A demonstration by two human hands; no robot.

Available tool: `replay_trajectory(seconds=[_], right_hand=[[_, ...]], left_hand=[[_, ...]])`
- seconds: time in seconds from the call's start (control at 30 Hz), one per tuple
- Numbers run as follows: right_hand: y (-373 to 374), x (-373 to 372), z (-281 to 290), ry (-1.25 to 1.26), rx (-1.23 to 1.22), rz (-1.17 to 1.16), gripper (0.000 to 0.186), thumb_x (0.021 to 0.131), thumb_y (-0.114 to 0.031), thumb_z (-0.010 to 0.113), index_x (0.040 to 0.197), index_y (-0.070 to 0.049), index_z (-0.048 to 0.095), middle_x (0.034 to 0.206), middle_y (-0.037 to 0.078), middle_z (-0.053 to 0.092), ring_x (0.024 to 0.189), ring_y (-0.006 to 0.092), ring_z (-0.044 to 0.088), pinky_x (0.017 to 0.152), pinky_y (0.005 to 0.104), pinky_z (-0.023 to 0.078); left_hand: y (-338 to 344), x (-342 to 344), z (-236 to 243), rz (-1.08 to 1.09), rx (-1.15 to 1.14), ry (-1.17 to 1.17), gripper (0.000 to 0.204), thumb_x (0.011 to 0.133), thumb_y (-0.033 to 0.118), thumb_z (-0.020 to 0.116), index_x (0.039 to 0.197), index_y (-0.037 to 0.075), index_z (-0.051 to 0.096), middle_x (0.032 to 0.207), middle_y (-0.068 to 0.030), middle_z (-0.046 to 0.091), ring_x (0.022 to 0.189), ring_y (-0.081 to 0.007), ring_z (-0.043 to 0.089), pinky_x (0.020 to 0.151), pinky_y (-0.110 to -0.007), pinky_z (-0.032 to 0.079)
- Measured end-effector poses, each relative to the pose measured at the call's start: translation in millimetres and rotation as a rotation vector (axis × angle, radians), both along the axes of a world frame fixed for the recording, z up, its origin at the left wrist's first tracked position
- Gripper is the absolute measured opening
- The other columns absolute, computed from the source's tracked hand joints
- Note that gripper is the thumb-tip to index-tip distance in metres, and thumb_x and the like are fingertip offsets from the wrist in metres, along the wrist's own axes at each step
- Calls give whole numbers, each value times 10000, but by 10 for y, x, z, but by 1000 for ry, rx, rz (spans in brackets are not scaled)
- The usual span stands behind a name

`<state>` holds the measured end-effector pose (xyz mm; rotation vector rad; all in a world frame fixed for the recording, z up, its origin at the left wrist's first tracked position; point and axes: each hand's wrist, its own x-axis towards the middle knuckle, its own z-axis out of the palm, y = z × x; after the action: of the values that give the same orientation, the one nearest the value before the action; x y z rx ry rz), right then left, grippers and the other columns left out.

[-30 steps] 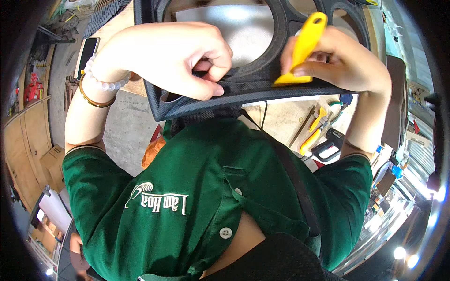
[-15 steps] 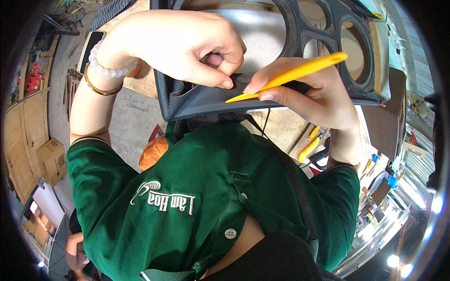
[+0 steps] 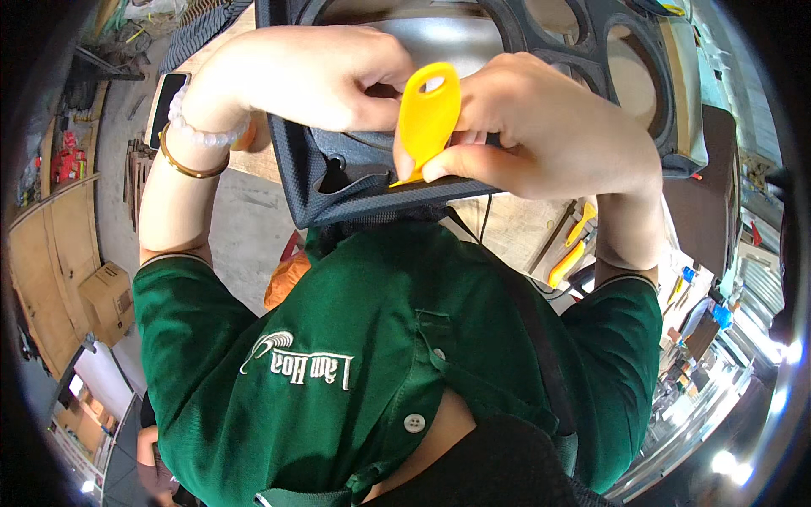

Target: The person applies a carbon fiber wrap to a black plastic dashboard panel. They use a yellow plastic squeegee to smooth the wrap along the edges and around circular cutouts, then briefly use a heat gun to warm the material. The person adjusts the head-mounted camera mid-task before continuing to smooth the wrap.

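From my remote seat I see the right hand [image 3: 541, 127] closed on a flat yellow scraper [image 3: 425, 122], thumb on the near side, forefinger side behind it, no gap at the grip. The scraper stands tilted, holed handle end up, thin edge down against the black textured covering [image 3: 363, 188] just inside the near rim of a black frame [image 3: 372, 205]. Other right fingers curl in behind; their tips are hidden.

Left hand [image 3: 329, 80] is just beside it, back of the hand up, over the frame's near left part. Its fingers bend under the palm, tips out of my sight; I can't tell whether they pinch the covering or only rest there. Bead bracelet [image 3: 207, 135] and gold bangle [image 3: 190, 167] on that wrist.

Frame lies right in front of the torso, with a big opening showing a pale grey surface [image 3: 439, 40] and smaller round openings at right. To the left of it, a phone [image 3: 172, 100]. Below the right forearm, yellow-handled tools [image 3: 564, 264] lie on the wooden bench [image 3: 503, 224].
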<state>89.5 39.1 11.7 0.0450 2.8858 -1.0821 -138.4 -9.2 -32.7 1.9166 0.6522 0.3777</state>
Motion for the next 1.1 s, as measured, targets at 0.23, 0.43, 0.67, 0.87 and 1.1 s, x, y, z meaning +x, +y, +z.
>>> replay_trajectory(seconds=[0.23, 0.43, 0.67, 0.87, 1.1], right_hand=[[325, 621, 274, -192, -137, -167, 153, 866, -35, 695, 1017, -56, 692, 959, 64, 699, 862, 185, 668, 769, 283, 512], [62, 1118, 568, -173, 88, -688, 159, 921, -113, 664, 1060, -39, 691, 1027, 54, 706, 935, 133, 650, 863, 285, 497], [-263, 1024, -638, 687, 542, -1123, 159, 914, -64, 676, 1067, -35, 703, 1032, 83, 735, 938, 164, 687, 851, 286, 511], [-37, 1038, -670, 918, 642, -1142, 176, 954, -28, 615, 1104, 38, 678, 1066, 124, 703, 971, 160, 654, 897, 281, 503], [581, 1471, -681, 906, 629, -1327, 154, 966, -138, 596, 1052, -48, 686, 1028, 80, 692, 969, 183, 623, 876, 312, 479]], left_hand=[[-12, 19, 20, 112, 279, 115, 193, 857, 131, 558, 740, -20, 528, 566, -100, 435, 521, -165, 427, 523, -319, 394], [-197, -8, 259, 508, 530, -81, 154, 926, 47, 535, 785, -13, 542, 752, -73, 542, 711, -183, 515, 645, -297, 405], [57, -356, 126, 417, 753, 99, 467, 943, 379, 440, 743, 73, 731, 782, -73, 713, 928, -277, 661, 1021, -440, 349], [99, -345, 38, 367, 721, 179, 404, 902, 297, 404, 669, 124, 686, 751, -32, 705, 901, -240, 671, 1022, -422, 331], [44, 161, -41, 322, 967, 156, 311, 924, 203, 439, 708, 32, 582, 738, -102, 627, 749, -302, 587, 779, -397, 451]])
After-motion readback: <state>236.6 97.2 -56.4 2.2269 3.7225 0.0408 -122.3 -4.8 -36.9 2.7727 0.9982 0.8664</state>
